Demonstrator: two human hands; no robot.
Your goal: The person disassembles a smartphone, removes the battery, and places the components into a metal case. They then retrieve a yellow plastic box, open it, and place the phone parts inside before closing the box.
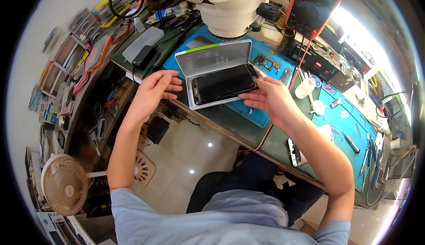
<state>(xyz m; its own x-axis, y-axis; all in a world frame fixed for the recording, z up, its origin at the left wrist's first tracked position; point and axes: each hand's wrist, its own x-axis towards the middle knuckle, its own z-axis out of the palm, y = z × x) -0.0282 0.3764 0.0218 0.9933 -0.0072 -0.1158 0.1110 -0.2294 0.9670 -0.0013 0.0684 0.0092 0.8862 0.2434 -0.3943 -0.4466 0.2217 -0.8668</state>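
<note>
A shallow metal case with a hinged lid (214,58) stands open near the front edge of the bench. Lying in its tray is a dark phone screen (221,84), its right end over the tray's side. My right hand (269,97) holds that end, thumb on top and fingers below. To the left of the case hovers my left hand (156,90), its fingers loosely spread and nothing in them. The case rests partly on a blue work mat (254,114).
A white microscope (230,10) rises behind the case. At the right are a multimeter (315,6), a bottle (304,88), a second blue mat (338,134) with hand tools, and a white phone part (294,153). A black adapter (144,56) lies left, beside a clear box (142,42).
</note>
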